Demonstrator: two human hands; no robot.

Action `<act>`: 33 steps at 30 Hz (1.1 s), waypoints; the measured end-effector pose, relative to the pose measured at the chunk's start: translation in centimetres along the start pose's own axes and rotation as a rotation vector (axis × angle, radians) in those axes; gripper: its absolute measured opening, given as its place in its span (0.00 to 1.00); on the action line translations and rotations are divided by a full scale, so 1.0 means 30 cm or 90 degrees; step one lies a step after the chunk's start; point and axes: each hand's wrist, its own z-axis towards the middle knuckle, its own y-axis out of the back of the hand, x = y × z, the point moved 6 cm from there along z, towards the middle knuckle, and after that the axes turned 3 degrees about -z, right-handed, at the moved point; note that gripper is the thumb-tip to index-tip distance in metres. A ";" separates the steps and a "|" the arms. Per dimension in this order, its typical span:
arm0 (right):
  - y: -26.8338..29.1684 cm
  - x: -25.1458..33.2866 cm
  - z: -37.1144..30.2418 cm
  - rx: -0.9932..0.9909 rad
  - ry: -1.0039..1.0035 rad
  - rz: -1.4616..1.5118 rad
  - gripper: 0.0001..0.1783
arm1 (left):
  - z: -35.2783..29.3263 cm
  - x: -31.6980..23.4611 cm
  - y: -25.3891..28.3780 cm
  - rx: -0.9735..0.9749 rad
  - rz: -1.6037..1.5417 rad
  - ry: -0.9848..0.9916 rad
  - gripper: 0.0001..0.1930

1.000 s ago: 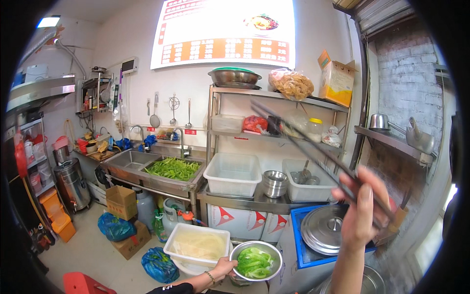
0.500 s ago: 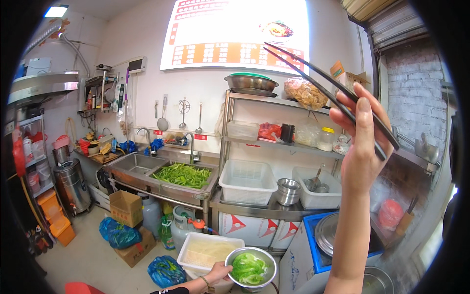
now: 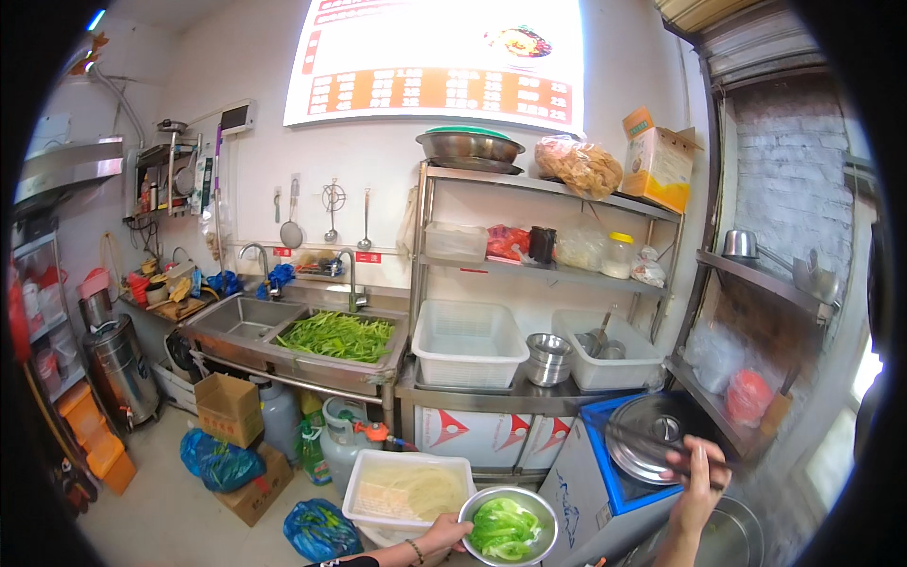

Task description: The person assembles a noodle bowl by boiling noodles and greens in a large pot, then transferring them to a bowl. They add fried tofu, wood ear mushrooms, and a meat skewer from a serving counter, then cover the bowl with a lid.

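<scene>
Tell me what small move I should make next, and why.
Probably swing the chopsticks over so their tips meet the lettuce leaves in the metal bowl. Your right hand holds them pointing left, across the round metal lid in this view, and your left hand grips the bowl's near-left side, so the leaves look easy to reach.

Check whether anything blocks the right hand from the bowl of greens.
Nothing visible does: the greens lie uncovered in the metal bowl, and the gap to the right hand shows only the blue-edged cabinet, seemingly behind.
</scene>
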 end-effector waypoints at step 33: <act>0.901 1.647 -2.257 -1.026 0.098 -0.577 0.23 | -1.567 0.888 -1.445 1.048 0.387 0.201 0.11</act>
